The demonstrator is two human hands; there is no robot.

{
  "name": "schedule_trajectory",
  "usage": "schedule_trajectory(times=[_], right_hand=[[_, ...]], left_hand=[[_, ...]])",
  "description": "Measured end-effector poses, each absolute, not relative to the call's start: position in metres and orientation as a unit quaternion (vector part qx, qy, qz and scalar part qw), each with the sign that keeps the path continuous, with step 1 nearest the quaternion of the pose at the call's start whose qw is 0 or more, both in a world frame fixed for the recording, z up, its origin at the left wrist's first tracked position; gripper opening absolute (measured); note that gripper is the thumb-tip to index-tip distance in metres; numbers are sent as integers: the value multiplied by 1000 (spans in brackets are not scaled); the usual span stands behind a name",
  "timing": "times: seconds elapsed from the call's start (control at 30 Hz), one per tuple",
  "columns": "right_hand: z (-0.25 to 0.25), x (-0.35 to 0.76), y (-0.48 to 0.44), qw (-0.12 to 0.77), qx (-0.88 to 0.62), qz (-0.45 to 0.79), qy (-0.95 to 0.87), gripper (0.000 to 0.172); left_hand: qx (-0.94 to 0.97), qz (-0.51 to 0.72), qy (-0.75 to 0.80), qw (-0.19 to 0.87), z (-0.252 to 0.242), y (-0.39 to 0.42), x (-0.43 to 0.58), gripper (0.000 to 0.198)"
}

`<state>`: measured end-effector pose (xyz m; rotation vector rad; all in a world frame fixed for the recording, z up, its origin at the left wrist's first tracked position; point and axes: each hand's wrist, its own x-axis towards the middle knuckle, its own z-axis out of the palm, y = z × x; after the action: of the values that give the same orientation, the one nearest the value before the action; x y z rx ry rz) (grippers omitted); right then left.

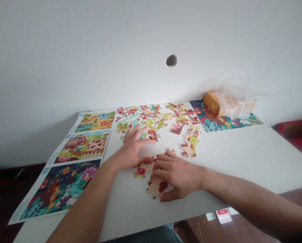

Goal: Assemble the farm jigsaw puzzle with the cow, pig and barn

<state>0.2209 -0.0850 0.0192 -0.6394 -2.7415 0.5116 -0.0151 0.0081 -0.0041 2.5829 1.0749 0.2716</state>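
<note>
Left hand (133, 150) lies open, fingertips at the edge of the loose jigsaw pieces (147, 119) at upper centre. Right hand (176, 177) covers a cluster of pieces (156, 187) at lower centre; its grip cannot be determined. Printed picture sheets (77, 162) lie at left.

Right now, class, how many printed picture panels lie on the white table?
4: yellow garden panel, red barn panel, dark jungle panel at left; dark leafy panel back right.
</note>
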Motion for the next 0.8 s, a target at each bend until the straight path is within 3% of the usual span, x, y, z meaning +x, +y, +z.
schedule_trajectory(times=[0.17, 0.3, 0.43, 0.6, 0.8], right_hand=[[21, 227, -77, 176, -241, 190, -935, 42], [19, 255, -52, 292, -421, 107, -852, 16], [23, 285, -34, 361, -531, 51, -765, 13], [29, 264, -58, 252, -398, 170, -865, 26], [29, 225, -84, 61, -348, 200, -914, 61]], left_hand=[[907, 96, 377, 164, -3, 6, -14, 62], [909, 93, 375, 158, -2, 5, -13, 61], [910, 95, 365, 169, -2, 5, -12, 60], [912, 98, 358, 173, 2, 3, -11, 50], [911, 100, 352, 189, 5, 0, -10, 41]])
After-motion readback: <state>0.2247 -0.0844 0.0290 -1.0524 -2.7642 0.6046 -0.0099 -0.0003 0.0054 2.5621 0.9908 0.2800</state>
